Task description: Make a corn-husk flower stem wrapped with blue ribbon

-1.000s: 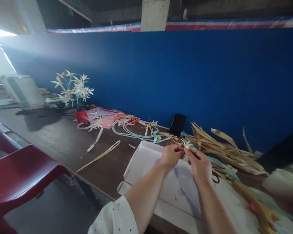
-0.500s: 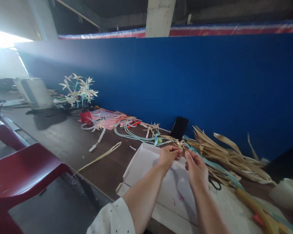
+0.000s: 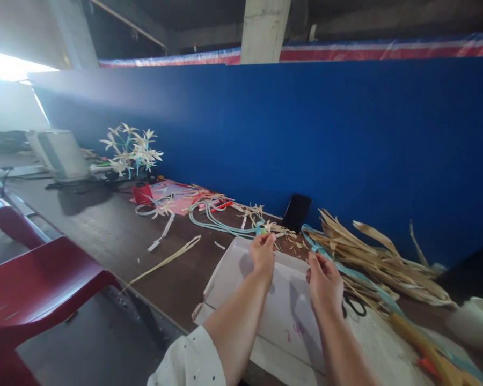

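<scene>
My left hand [image 3: 263, 253] is closed in a pinch above the far left part of a white cardboard lid [image 3: 284, 300]. Pale shreds show by its fingertips, but what it grips cannot be made out. My right hand [image 3: 325, 277] is also pinched, over the lid's right side, and anything in its fingers is too small to name. Pale husk scraps [image 3: 299, 245] lie on the table just beyond the two hands. A dark phone [image 3: 297, 211] leans on the blue partition behind them. Black scissor handles [image 3: 355, 305] show beside my right wrist.
Dried husks [image 3: 370, 254] pile up at the right, near a yellow tool [image 3: 421, 343]. Light blue cords [image 3: 215, 227] and a pale looped strand [image 3: 169, 260] lie leftward. Husk flowers [image 3: 134, 150] stand in a red pot [image 3: 142, 193]. A kettle [image 3: 60, 155] and red chair [image 3: 48, 284] are farther left.
My hands have moved apart: the left one went left and slightly up, while the right one stayed nearly in place. The pale flower-like piece between them no longer shows there.
</scene>
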Demonstrator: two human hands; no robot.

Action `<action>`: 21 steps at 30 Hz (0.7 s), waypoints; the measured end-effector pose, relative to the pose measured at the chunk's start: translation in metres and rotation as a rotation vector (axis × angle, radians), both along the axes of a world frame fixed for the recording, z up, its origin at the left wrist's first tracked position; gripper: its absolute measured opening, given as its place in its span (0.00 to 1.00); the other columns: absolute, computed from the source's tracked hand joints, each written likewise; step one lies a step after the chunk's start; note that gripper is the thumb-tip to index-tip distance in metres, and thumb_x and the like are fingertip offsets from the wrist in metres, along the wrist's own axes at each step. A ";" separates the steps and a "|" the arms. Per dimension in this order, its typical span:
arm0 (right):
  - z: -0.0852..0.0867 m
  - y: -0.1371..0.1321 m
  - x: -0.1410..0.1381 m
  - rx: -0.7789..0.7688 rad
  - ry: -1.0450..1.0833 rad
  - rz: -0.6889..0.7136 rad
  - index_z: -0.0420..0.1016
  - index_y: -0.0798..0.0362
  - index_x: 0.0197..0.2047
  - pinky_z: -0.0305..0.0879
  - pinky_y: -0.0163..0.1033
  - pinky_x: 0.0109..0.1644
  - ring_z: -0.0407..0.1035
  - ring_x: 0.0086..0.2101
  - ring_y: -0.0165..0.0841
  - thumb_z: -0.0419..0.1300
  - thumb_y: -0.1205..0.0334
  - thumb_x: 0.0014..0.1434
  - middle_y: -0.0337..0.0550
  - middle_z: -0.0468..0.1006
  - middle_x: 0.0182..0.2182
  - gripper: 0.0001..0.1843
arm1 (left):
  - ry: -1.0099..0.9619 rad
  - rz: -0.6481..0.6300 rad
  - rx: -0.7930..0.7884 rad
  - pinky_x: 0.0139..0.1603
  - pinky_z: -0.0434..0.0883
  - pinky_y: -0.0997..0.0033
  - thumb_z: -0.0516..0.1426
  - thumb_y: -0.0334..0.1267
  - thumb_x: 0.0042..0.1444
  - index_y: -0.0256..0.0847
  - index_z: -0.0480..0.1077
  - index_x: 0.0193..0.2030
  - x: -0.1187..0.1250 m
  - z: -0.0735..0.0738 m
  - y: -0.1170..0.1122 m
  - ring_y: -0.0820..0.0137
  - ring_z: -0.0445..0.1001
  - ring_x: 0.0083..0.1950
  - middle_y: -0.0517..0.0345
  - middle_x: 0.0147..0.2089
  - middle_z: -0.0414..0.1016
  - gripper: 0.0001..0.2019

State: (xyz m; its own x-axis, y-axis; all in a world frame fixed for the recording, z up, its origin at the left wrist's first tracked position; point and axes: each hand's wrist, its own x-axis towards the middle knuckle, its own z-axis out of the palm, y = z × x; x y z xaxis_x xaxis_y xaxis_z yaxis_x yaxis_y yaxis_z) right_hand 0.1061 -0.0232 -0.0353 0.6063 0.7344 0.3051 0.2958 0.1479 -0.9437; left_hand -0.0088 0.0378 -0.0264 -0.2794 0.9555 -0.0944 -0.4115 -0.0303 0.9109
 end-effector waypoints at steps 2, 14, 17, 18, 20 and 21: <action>0.008 -0.002 -0.007 -0.032 0.081 0.048 0.74 0.54 0.36 0.55 0.34 0.20 0.59 0.17 0.28 0.61 0.41 0.47 0.33 0.67 0.16 0.24 | -0.046 0.066 -0.016 0.22 0.58 0.80 0.58 0.41 0.46 0.35 0.71 0.33 -0.003 -0.001 0.004 0.81 0.60 0.20 0.64 0.21 0.65 0.11; 0.055 0.045 -0.022 -0.150 -0.124 0.217 0.76 0.55 0.37 0.56 0.33 0.19 0.59 0.16 0.27 0.59 0.46 0.48 0.36 0.68 0.16 0.21 | -0.135 0.111 -0.097 0.24 0.59 0.78 0.58 0.39 0.47 0.36 0.70 0.33 -0.006 -0.002 0.012 0.79 0.61 0.21 0.65 0.20 0.64 0.09; 0.045 0.080 -0.019 -0.279 -0.332 0.195 0.78 0.54 0.35 0.58 0.35 0.22 0.64 0.18 0.31 0.57 0.49 0.50 0.39 0.71 0.16 0.18 | -0.092 0.105 -0.093 0.24 0.59 0.78 0.58 0.38 0.47 0.36 0.70 0.32 -0.005 -0.004 0.012 0.79 0.61 0.21 0.64 0.21 0.65 0.08; 0.042 0.091 -0.020 -0.294 -0.379 0.198 0.79 0.54 0.33 0.59 0.35 0.24 0.66 0.20 0.32 0.58 0.51 0.49 0.40 0.73 0.18 0.16 | -0.095 0.107 -0.095 0.23 0.59 0.78 0.58 0.38 0.47 0.35 0.70 0.32 -0.005 -0.004 0.012 0.79 0.61 0.21 0.64 0.21 0.65 0.08; 0.038 0.111 -0.024 -0.319 -0.469 0.210 0.79 0.52 0.30 0.60 0.36 0.29 0.69 0.27 0.34 0.58 0.54 0.49 0.43 0.77 0.24 0.13 | -0.102 0.098 -0.106 0.23 0.59 0.78 0.58 0.37 0.46 0.35 0.71 0.32 -0.003 -0.007 0.013 0.79 0.61 0.21 0.64 0.21 0.66 0.08; 0.037 0.119 -0.027 -0.335 -0.512 0.217 0.79 0.52 0.31 0.61 0.35 0.31 0.70 0.29 0.35 0.58 0.55 0.49 0.43 0.79 0.27 0.12 | -0.108 0.102 -0.111 0.23 0.59 0.78 0.59 0.38 0.46 0.35 0.71 0.32 -0.002 -0.008 0.013 0.79 0.61 0.20 0.64 0.21 0.67 0.08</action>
